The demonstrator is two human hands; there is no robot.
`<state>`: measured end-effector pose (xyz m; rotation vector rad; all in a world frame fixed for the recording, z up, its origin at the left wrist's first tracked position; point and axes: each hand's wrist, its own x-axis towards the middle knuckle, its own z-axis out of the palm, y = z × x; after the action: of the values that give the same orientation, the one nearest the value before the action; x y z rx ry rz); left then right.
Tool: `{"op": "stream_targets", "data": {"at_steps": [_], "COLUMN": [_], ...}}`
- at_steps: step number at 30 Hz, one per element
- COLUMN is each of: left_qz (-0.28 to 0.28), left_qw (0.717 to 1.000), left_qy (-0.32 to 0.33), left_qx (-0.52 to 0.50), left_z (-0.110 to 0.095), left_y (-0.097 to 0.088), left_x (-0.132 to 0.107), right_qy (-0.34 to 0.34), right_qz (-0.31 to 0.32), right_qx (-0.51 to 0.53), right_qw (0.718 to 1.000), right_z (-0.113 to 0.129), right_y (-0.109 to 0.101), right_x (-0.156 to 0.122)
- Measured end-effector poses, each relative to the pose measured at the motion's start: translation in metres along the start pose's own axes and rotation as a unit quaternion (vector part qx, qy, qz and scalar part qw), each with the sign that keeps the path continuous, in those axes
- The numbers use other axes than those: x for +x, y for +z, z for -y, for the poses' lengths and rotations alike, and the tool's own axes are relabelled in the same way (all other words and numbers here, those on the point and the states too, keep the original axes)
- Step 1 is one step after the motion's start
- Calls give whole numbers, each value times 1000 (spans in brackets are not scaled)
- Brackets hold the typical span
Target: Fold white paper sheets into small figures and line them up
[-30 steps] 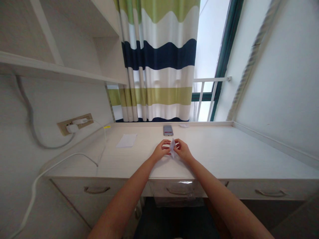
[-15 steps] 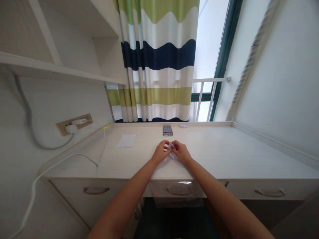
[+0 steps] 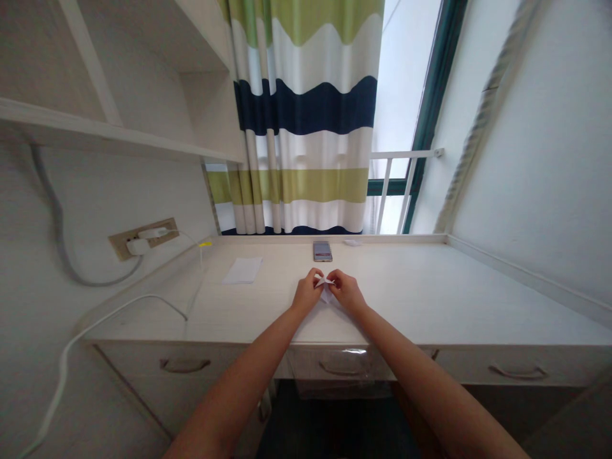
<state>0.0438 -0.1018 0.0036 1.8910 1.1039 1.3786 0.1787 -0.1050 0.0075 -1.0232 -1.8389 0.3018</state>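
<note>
A small folded piece of white paper (image 3: 326, 286) is held at the middle of the white desk (image 3: 382, 299). My left hand (image 3: 306, 292) pinches its left side, and my right hand (image 3: 345, 291) pinches its right side. My fingers hide much of the fold, so its exact shape cannot be made out. A flat white sheet of paper (image 3: 242, 270) lies to the left of my hands, and a smartphone (image 3: 322, 251) lies beyond them near the back edge.
A small white scrap (image 3: 352, 242) lies by the back edge, below a striped curtain (image 3: 306, 108). On the left wall are a socket strip (image 3: 143, 237) with plugs and a white cable (image 3: 64, 363). A shelf (image 3: 95, 127) overhangs at upper left, and drawers line the desk's front.
The folded paper has gone from a tall, upright shape to a lower, wider one between my fingertips. My hands have dropped slightly toward the desk.
</note>
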Motion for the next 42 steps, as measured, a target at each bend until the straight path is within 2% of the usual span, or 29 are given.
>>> {"op": "stream_targets", "data": {"at_steps": [3, 7, 10, 14, 17, 20, 23, 27, 31, 37, 42], "left_qz": [-1, -2, 14, 68, 57, 15, -8, 36, 68, 42, 43], "left_qw": [1000, 996, 988, 971, 963, 968, 972, 972, 973, 983, 991], "left_qy": [17, 12, -8, -45, -81, -100, -81, -49, -49, -59, -61], "left_qx": [-11, -88, -154, -225, -251, -231, -219, -226, -217, -166, -109], "left_z": [2, 1, -3, -10, -11, -8, -5, -3, 0, -1, -6], "left_y": [-1, -1, -3, -7, -9, -10, -9, -8, -6, -5, -7], "left_x": [0, 3, 4, 2, 3, 5, 7, 4, 3, 5, 5], "right_qy": [2, -20, -9, 6, 1, 1, 18, 68, 85, 94, 107], "right_qz": [14, 7, -13, -32, -16, 18, 34, 24, 9, -6, -12], "right_qx": [12, 49, 79, 126, 146, 166, 199, 208, 180, 212, 236], "right_qw": [1000, 999, 997, 992, 989, 986, 979, 975, 980, 973, 966], "right_z": [4, 4, -3, -11, -11, -10, -8, -9, -9, -6, -6], "right_y": [-1, -2, -3, -4, -4, -4, -5, -4, -5, -9, -10], "right_x": [-1, 0, 1, 2, 1, 1, 2, 5, 7, 8, 8]}}
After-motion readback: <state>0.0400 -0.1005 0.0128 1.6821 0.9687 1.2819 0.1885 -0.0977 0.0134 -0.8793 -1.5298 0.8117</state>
